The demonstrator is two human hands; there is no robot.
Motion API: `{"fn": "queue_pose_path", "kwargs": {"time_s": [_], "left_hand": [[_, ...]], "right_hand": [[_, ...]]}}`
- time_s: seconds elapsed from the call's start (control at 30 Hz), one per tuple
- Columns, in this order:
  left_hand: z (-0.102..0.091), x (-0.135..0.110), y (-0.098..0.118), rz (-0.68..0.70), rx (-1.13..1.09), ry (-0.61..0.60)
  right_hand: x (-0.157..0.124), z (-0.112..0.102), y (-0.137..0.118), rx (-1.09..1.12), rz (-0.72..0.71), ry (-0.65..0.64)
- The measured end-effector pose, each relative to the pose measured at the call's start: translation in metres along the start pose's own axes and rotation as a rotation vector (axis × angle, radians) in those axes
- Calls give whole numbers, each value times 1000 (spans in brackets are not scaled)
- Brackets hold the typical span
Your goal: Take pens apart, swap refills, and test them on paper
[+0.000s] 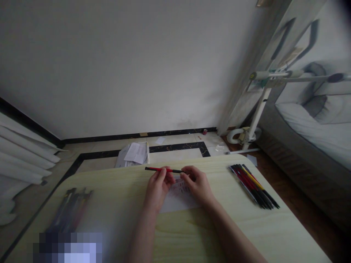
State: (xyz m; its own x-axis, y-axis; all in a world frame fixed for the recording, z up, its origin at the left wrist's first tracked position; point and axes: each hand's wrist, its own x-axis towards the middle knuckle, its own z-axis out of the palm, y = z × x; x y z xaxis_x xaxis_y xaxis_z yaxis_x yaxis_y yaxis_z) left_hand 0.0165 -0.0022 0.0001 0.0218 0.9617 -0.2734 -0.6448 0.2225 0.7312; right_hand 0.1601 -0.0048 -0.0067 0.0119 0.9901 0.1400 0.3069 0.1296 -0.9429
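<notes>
Between both hands a red and black pen (170,170) is held level above the table. My left hand (160,182) is closed around its red barrel, thumb on top. The fingers of my right hand (197,182) pinch the dark end on the right. Under the hands lies a white sheet of paper (175,204) with reddish and dark handwritten marks, partly covered by the hands. To the right a row of several pens (253,186), black, red and yellow, lies side by side. Another blurred bunch of pens (71,208) is on the left.
The light wooden table (181,237) has rounded corners. Beyond it, papers (136,152) lie on the floor, and a small red can (205,132) stands by the wall. White exercise equipment (257,113) and a sofa (315,109) are at the right, a white curtain (24,157) at the left.
</notes>
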Motion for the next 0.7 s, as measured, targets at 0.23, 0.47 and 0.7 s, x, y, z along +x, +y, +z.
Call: {"fn": "queue_pose_path", "kwargs": {"time_s": [0.23,0.47,0.7], "left_hand": [[1,-2,2,7,2,-41],[3,-5,-1,30,105,-85],[3,-5,-4,68,163,-100]], "right_hand": [[-1,-3,-5,-31,-3,-38],[0,-5,-2,105,36,-35],[0,-7,-2,123,45,-75]]}}
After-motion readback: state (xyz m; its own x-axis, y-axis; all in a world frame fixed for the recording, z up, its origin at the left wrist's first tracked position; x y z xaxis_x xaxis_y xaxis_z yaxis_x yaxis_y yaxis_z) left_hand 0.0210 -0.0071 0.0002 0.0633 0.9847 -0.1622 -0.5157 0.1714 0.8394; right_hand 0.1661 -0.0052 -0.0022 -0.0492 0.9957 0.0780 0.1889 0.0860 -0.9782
